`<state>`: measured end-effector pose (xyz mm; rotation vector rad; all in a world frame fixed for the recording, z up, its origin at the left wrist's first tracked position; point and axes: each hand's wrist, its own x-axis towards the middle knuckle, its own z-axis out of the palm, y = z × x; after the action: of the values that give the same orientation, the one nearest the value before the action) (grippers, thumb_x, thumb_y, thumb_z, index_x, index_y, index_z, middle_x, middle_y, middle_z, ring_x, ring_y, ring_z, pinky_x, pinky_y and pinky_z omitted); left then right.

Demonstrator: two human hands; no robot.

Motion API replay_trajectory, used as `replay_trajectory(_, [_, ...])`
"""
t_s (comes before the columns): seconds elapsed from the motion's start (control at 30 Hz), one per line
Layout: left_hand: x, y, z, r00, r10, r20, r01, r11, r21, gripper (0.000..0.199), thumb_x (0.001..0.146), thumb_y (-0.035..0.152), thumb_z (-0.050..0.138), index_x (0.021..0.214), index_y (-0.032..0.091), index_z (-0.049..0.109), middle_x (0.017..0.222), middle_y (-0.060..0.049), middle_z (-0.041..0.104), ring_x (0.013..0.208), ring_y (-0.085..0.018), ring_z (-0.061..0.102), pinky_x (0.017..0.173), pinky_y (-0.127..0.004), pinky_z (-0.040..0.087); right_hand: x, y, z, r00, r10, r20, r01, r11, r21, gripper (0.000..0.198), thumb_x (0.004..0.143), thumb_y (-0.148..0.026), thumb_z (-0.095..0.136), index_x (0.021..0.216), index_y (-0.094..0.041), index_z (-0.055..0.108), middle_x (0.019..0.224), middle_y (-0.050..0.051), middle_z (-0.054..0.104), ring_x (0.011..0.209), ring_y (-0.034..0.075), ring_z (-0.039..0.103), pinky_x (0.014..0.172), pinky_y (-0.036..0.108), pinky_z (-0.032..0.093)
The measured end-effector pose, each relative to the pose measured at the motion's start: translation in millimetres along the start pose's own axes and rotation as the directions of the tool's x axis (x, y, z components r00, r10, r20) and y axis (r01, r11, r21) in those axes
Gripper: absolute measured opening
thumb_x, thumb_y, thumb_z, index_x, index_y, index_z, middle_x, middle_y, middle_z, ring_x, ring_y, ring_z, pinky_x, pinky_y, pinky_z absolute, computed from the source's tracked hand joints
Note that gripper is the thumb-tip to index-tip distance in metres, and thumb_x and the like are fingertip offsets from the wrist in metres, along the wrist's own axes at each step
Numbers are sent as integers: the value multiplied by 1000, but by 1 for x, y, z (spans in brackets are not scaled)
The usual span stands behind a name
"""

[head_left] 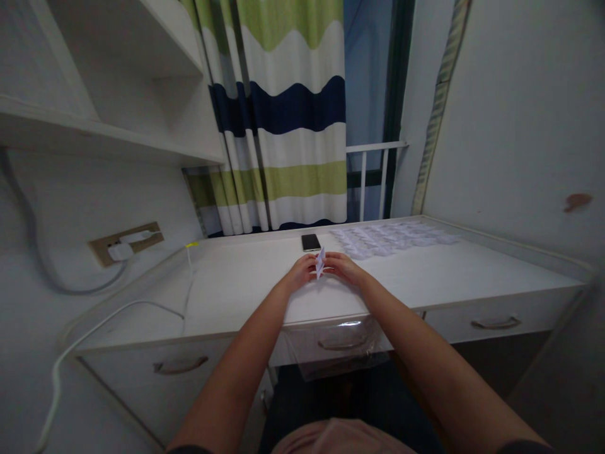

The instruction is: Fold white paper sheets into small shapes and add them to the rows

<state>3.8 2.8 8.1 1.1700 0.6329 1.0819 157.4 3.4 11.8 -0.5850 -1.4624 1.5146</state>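
Observation:
Between my two hands, just above the white desk (246,277), a small folded piece of white paper (320,263) is held on edge. My left hand (301,271) grips it from the left with bent fingers. From the right, the fingers of my right hand (344,267) close on its other side. The exact folds are too small to make out. Behind my hands lies a dark phone (311,242). To the right of the phone, many similar white folded papers (392,238) are laid out in rows at the back of the desk.
A white cable (142,302) runs over the desk's left side, near a wall socket with plugs (120,251). Clear plastic (331,353) hangs over the middle drawer at the front edge. A striped curtain (297,113) hangs behind; a shelf (155,139) juts out at upper left.

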Motion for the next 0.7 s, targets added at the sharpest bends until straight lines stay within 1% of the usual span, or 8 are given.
replay_trajectory(0.17, [1,-2,1,999,30,-10,-30,999,-18,23,56,19,66,70,16,49,72,-1,57,65,-12,55,64,-27,43,3,5,-2,1000,-14,27,14,1000,22,18,61,-23,67,77,-15,66,73,3,65,69,13,58,73,29,45])
replay_trajectory(0.27, [1,-4,1,999,45,-5,-45,999,12,25,55,20,67,72,16,49,69,0,58,64,-12,55,64,-26,41,4,6,-3,1000,-12,20,11,999,35,18,59,-21,68,76,-15,66,73,3,65,68,12,58,72,28,44])
replay_trajectory(0.4, [0,-4,2,999,37,-10,-37,998,44,28,55,21,68,77,17,50,69,0,59,64,-12,56,63,-25,40,3,5,-4,1000,9,2,-9,1000,20,19,58,-19,68,76,-16,66,72,3,65,67,12,58,70,27,44])
replay_trajectory(0.53, [1,-3,0,999,38,-26,-37,999,40,27,56,21,67,76,17,50,71,-1,59,65,-12,56,63,-26,40,3,4,-3,1000,-3,5,3,1000,19,20,57,-18,68,77,-17,66,72,2,64,67,12,57,68,26,43])
replay_trajectory(0.7, [0,-3,1,1000,29,-6,-29,996,83,31,54,19,71,77,16,50,73,-1,59,67,-12,57,64,-27,41,4,6,-4,1000,-10,-16,10,1000,0,24,54,-16,68,78,-17,64,76,2,64,71,13,57,69,26,43])
